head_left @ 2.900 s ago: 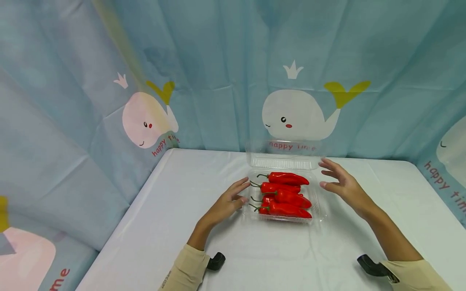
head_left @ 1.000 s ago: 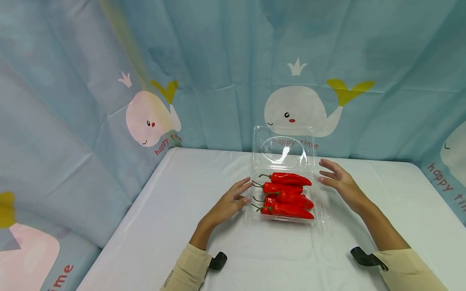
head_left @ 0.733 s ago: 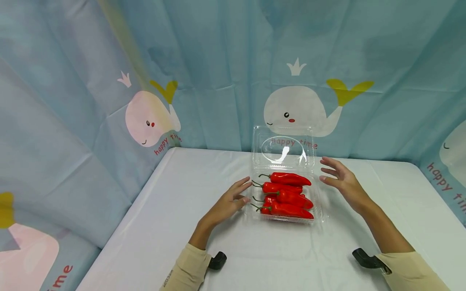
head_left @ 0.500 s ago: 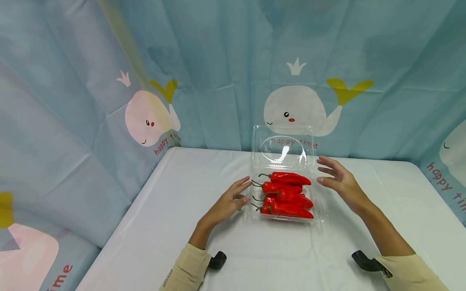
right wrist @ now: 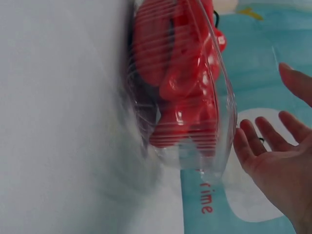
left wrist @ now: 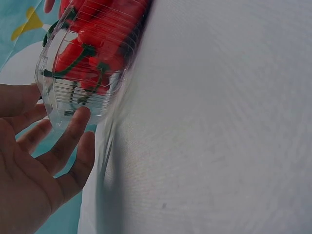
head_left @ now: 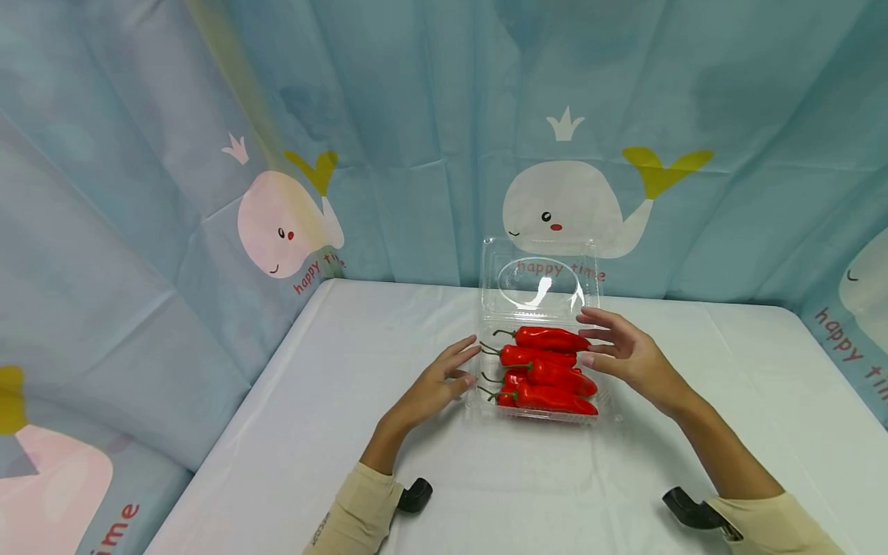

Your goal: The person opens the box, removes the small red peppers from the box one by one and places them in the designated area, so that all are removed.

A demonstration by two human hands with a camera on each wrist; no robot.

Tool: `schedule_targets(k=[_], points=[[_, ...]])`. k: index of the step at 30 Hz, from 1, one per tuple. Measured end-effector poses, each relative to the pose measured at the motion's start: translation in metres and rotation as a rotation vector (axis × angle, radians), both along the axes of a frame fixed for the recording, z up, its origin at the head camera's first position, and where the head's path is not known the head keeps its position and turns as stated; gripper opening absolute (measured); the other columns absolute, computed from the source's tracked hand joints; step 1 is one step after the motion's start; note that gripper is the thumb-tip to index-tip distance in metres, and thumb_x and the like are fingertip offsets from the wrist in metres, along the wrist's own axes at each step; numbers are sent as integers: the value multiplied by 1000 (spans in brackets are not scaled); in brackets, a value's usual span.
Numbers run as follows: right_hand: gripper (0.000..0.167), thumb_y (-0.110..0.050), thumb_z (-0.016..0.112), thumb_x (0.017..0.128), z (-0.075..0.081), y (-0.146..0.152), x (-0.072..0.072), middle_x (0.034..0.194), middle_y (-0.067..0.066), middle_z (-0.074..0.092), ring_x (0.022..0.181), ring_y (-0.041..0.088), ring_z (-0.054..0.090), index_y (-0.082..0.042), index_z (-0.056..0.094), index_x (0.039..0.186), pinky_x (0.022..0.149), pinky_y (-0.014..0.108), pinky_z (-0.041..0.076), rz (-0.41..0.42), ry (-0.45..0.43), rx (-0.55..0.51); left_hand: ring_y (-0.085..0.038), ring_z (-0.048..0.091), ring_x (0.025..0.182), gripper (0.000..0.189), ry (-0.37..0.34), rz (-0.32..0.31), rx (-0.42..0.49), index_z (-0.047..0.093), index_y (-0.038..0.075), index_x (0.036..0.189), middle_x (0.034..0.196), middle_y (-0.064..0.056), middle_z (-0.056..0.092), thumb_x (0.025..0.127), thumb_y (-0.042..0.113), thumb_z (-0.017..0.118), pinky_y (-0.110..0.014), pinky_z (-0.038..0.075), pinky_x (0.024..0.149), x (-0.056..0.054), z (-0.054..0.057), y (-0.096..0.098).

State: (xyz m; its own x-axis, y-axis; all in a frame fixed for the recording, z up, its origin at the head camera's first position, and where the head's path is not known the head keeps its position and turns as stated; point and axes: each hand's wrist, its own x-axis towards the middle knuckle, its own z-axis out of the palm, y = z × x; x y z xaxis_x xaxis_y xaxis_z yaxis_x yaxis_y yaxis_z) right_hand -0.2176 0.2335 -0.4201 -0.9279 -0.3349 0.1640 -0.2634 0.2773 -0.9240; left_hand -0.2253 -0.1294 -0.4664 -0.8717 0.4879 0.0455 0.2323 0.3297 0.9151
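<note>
A clear plastic clamshell box (head_left: 607, 401) holds several red chili peppers (head_left: 551, 378) with green stems pointing left. Its lid (head_left: 516, 281) stands raised at the back. At the box's left side is my left hand (head_left: 428, 391), fingers spread and slightly bent; in the left wrist view a fingertip of the left hand (left wrist: 36, 170) lies right at the box's end wall (left wrist: 58, 97). My right hand (head_left: 638, 362) reaches over the right rim, its fingertips by the tip of the rearmost pepper (head_left: 548, 338). The right wrist view shows this right hand (right wrist: 278, 158) with loose fingers, gripping nothing.
The box stands on a table with a white cloth (head_left: 333, 370), near its back edge. A blue curtain (head_left: 416, 216) with whale prints hangs behind and along the left. Black wrist mounts (head_left: 415, 497) stick out from both beige sleeves (head_left: 357, 512).
The lid, earlier tipped farther back, came to stand upright. Since half a second ago my right hand has moved left over the box's right edge. The left hand has barely moved.
</note>
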Motion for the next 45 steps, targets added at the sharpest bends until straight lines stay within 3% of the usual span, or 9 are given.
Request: schedule_targets(k=[13, 22, 36, 38, 45], points=[[73, -13, 74, 98, -8, -13, 4, 157, 25, 46, 137, 56, 49, -9, 39, 162, 93, 30, 61, 97, -70, -35, -29, 62, 130, 58, -8, -10, 15, 42, 13, 164, 176, 4, 25, 108, 17, 56, -40, 57, 100, 0, 0, -1], [76, -17, 79, 92, -11, -17, 4, 155, 22, 50, 139, 53, 49, -8, 44, 159, 87, 36, 64, 110, -74, 34, -29, 62, 131, 57, -14, -1, 10, 42, 14, 164, 175, 5, 25, 109, 17, 56, -42, 57, 101, 0, 1, 1], [66, -19, 82, 92, -13, -23, -1, 147, 18, 60, 134, 43, 57, -6, 54, 151, 94, 22, 56, 98, -29, 155, -33, 62, 131, 58, -21, -7, 25, 41, 14, 164, 176, 3, 24, 109, 16, 57, -43, 56, 101, -1, 0, 1], [65, -19, 82, 92, -13, -24, -3, 144, 16, 62, 133, 40, 58, -7, 55, 150, 96, 24, 56, 90, -19, 182, -32, 62, 131, 58, -25, -6, 29, 41, 14, 164, 176, 3, 24, 109, 16, 57, -42, 57, 101, -1, 0, 1], [59, -17, 80, 94, -16, -27, -7, 138, 13, 67, 128, 35, 61, -8, 58, 148, 105, 51, 55, 86, -13, 238, -31, 62, 131, 57, -16, 2, 23, 42, 13, 164, 176, 3, 25, 109, 18, 56, -39, 57, 99, -2, -1, 1]])
